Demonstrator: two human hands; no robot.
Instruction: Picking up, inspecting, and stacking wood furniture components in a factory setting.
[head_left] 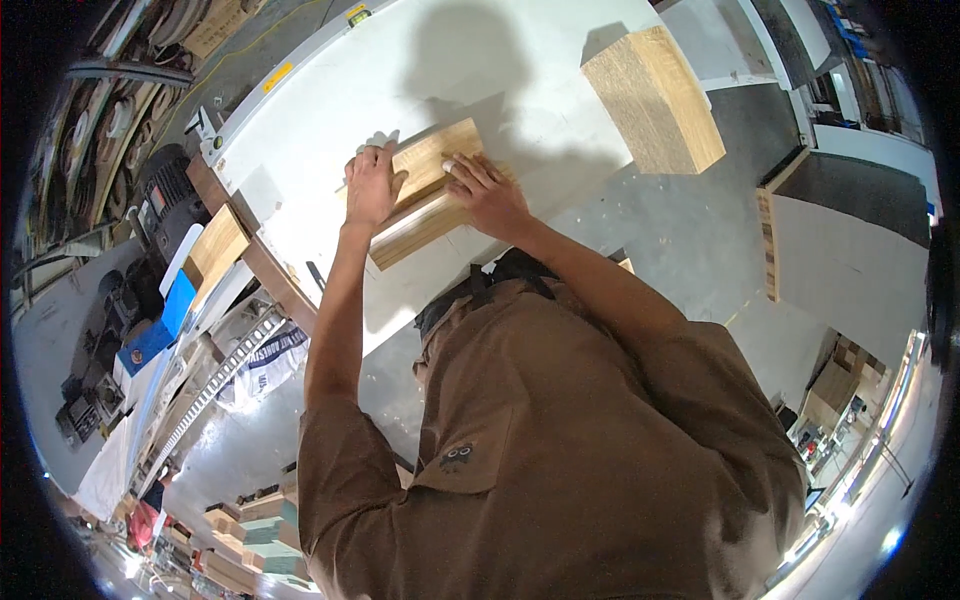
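A pale wooden board (437, 155) lies on the white worktable (345, 95). Alongside its near edge is another wooden piece (425, 236), with a lighter strip between the two. My left hand (372, 187) grips the left end of the far board, fingers bent over it and thumb toward the right. My right hand (490, 198) rests at the right end with fingers stretched over the wood. Something small and whitish shows at one of its fingertips. The undersides of both pieces are hidden.
A stack of wooden boards (655, 100) stands at the table's right edge. A yellow level (277, 78) lies along the far left edge. Left of the table are a dark motor (168, 190) and a white sack (265, 368). A large panelled block (850, 230) stands to the right.
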